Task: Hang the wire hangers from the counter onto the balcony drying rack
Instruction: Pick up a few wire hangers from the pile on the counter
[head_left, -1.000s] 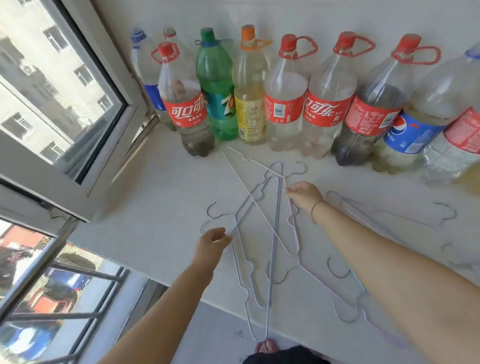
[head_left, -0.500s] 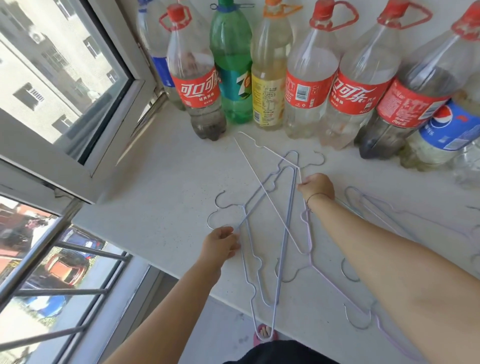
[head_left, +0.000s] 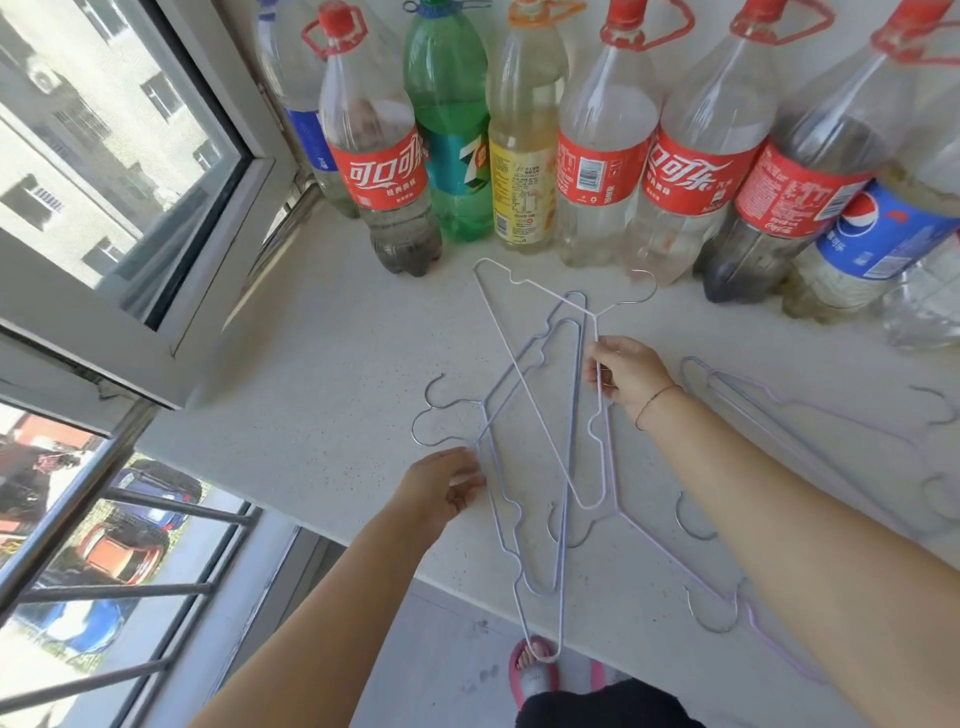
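Site: a white speckled counter (head_left: 322, 364) beside a grey window frame (head_left: 156, 332), with a row of plastic soft-drink bottles (head_left: 602, 171) standing along the back wall.
Task items: several wire hangers are lying flat on the counter in an overlapping tangle. None has been hung.
Balcony drying rack: not in view (only railing bars outside the window are seen).
Right hand (head_left: 628, 379): thumb and fingertips are closed in a pinch on one arm of the white thin-wire hanger (head_left: 527, 384), just below its neck.
Left hand (head_left: 447, 488): fingertips are gathered on the shoulder wire of the pair of blue-grey wire hangers (head_left: 575, 415), just below their two hooks, and a pinch is judged to be made there.
Governing relation: the white hanger's hook lies beyond the right fingers, towards the bottles. Its frame crosses over the blue-grey pair and ends near the counter's front edge.
Long axis, blue-grey pair: it runs from near the bottles towards the person, and the near end overhangs the counter edge. The hooks sit on the left, next to the left fingers.
Other hangers: a lilac wire hanger (head_left: 675, 564) passes under the right forearm. More pale wire hangers (head_left: 769, 410) lie to the right, apart from both hands.
Assessment: separation is judged to be the step in hand, each hand being placed on a different hanger.
Risk: snagging of the crossed frames is likely if one is lifted without being slid clear first.
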